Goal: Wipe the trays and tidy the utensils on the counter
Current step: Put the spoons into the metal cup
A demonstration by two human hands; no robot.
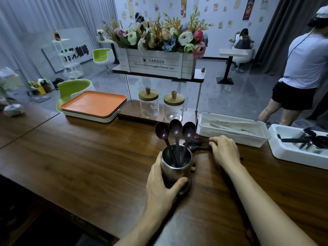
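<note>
L hand point(164, 183) grips metal cup point(174, 172); R hand point(224, 150), nearer, seems to pinch loose spoons point(192, 147) lying crosswise just beyond cup.

Grey glossy floor point(221, 96); pale wall with paper posters point(239, 16); grey sheer curtains point(35, 23) left, dark drape point(284, 32) right; green-and-white tub chair point(102, 55); white wire shelf rack point(71, 64).

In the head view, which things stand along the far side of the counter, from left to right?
Orange-topped stack of trays → clear glass jar with wooden lid → second such jar → white lidded plastic box → white open tub of dark utensils.
</note>
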